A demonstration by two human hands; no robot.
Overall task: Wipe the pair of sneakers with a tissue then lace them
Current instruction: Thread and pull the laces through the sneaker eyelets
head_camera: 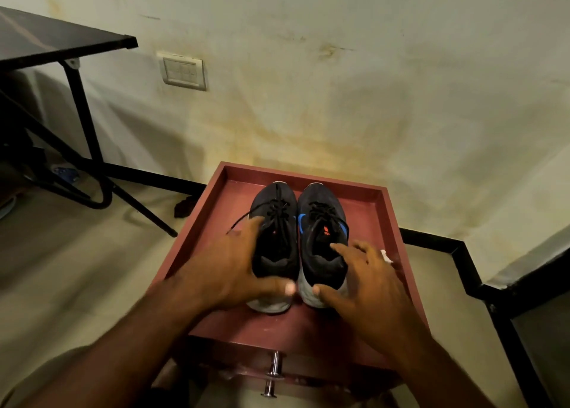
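left hand (237, 265), right hand (367, 281), gripping sneakers (296, 222), cabinet top (364, 198)

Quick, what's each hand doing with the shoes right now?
Left hand: grips the heel of the left black sneaker with white sole.
Right hand: grips the heel of the right black sneaker with blue logo.
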